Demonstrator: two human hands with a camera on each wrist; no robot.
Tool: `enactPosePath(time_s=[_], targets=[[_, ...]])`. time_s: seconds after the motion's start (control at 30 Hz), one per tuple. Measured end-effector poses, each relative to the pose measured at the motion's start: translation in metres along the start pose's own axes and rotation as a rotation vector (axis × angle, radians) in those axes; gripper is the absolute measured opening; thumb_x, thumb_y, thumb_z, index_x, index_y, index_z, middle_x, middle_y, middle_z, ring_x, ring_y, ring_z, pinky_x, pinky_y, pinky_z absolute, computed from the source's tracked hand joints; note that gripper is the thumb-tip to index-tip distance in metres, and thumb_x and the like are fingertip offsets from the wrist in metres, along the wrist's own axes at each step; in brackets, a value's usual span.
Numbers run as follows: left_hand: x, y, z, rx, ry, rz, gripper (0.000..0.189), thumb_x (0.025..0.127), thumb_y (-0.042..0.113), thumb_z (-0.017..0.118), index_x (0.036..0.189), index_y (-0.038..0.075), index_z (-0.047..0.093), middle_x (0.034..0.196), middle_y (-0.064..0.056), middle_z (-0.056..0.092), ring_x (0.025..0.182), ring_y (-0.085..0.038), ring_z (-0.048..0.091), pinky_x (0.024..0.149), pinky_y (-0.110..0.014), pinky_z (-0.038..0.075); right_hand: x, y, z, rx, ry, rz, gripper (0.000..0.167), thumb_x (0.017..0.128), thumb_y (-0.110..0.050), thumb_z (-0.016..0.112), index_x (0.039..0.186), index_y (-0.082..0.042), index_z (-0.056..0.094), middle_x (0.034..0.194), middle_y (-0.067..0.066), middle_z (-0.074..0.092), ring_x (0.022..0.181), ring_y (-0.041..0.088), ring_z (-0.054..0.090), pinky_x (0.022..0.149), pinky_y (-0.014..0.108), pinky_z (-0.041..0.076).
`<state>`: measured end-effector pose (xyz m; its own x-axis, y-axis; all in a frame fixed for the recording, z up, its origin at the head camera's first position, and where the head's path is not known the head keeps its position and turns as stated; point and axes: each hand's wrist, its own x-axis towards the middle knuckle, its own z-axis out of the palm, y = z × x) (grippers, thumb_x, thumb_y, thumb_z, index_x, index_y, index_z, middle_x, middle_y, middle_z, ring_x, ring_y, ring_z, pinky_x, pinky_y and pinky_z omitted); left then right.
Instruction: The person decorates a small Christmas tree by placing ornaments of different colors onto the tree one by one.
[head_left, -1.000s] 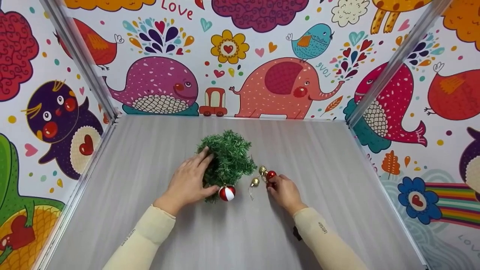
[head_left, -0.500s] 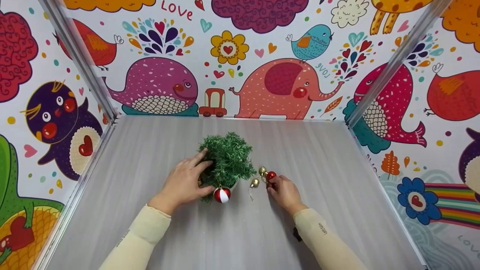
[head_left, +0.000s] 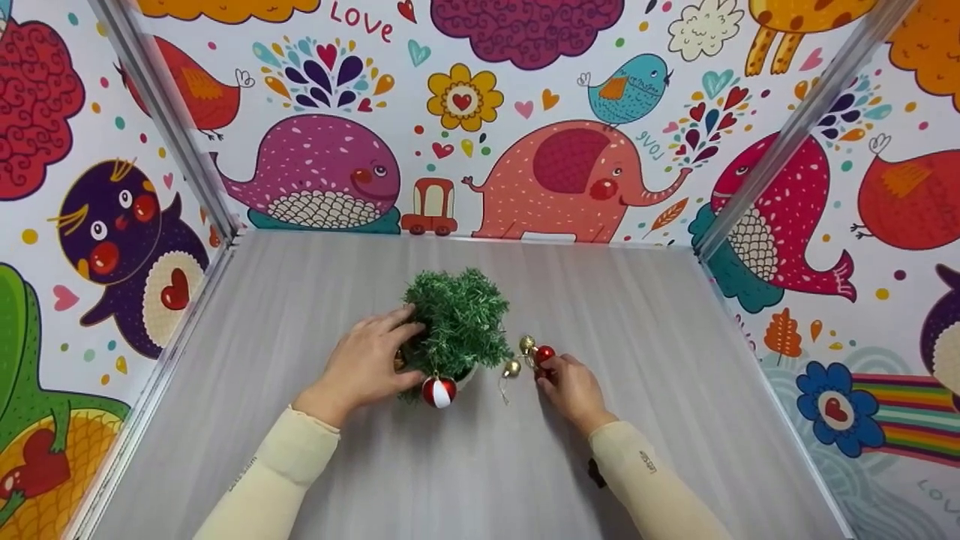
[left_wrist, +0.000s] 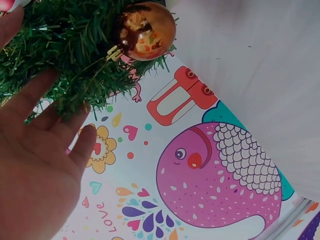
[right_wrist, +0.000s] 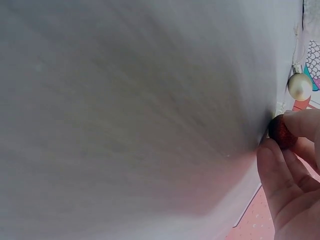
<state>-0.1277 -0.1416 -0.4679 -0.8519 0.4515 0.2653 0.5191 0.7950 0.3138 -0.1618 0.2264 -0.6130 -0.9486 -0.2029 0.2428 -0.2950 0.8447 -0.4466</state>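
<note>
A small green tinsel Christmas tree (head_left: 465, 319) stands mid-table, a red-and-white ball (head_left: 439, 391) hanging at its front. The left hand (head_left: 366, 367) touches its left side, fingers spread among the branches and thumb by that ball. Another bauble, shiny and gold (left_wrist: 150, 31), hangs from the tree in the left wrist view. To the right, the right hand (head_left: 576, 390) pinches a dark red glitter ball (right_wrist: 281, 132) between thumb and fingers, close to the tabletop. Beside those fingertips lie a shiny red ball (head_left: 544, 352) and gold balls (head_left: 512, 368) with thread loops.
The grey wood-grain table (head_left: 465, 480) is enclosed by panels printed with cartoon animals, such as a purple whale (head_left: 322, 172) and an elephant (head_left: 562, 180). Metal posts (head_left: 739, 195) stand at the back corners.
The tree has turned a little, its red-and-white ball swinging left, and the left hand has shifted slightly left with it. The right hand stays at the loose balls.
</note>
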Motion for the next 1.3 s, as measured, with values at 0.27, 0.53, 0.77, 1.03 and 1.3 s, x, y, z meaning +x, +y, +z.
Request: enactPosePath(time_s=[0.27,0.53,0.77,1.03,1.3], targets=[[0.002,0.003,-0.003,0.000,0.004,-0.006,0.068,0.076,0.039,0.084,0.133,0.009,0.063,0.147,-0.012,0.050,0.133,-0.031,0.047,0.110,-0.049,0.033,0.001,0.001,-0.005,-0.005,0.010,0.004,0.022,0.083,-0.009,0.080,0.104,-0.005,0.073,0.096,0.008,0.066,0.088,0.028,0.067,0.080,0.044,0.055],[0.000,0.002,-0.004,0.001,-0.010,-0.032,0.068,0.076,0.040,0.084,0.133,0.009,0.063,0.147,-0.010,0.051,0.133,-0.030,0.047,0.111,-0.048,0.033,0.000,0.001,-0.001,-0.009,0.009,-0.016,0.020,0.082,-0.008,0.080,0.101,-0.004,0.072,0.093,0.008,0.065,0.085,0.028,0.067,0.077,0.044,0.055],[-0.004,-0.001,-0.006,-0.011,-0.003,-0.043,0.068,0.076,0.038,0.085,0.133,0.008,0.064,0.146,-0.011,0.051,0.133,-0.031,0.048,0.111,-0.048,0.033,0.000,0.000,0.000,-0.003,0.004,-0.012,0.021,0.083,-0.008,0.080,0.102,-0.004,0.073,0.094,0.008,0.066,0.086,0.028,0.067,0.079,0.044,0.055],[-0.007,-0.004,-0.008,0.003,0.003,-0.096,0.074,0.073,0.038,0.087,0.135,0.007,0.061,0.146,-0.014,0.051,0.131,-0.033,0.049,0.110,-0.050,0.033,0.002,-0.002,0.000,-0.001,0.002,-0.020,0.021,0.084,-0.009,0.079,0.104,-0.005,0.073,0.096,0.008,0.066,0.088,0.028,0.067,0.080,0.043,0.055],[-0.008,-0.003,-0.009,-0.007,-0.026,-0.123,0.072,0.076,0.040,0.085,0.135,0.007,0.061,0.144,-0.013,0.053,0.129,-0.033,0.051,0.109,-0.050,0.035,0.001,-0.001,0.001,0.001,0.017,-0.037,0.021,0.082,-0.008,0.080,0.102,-0.004,0.073,0.095,0.009,0.067,0.088,0.030,0.067,0.080,0.045,0.055]])
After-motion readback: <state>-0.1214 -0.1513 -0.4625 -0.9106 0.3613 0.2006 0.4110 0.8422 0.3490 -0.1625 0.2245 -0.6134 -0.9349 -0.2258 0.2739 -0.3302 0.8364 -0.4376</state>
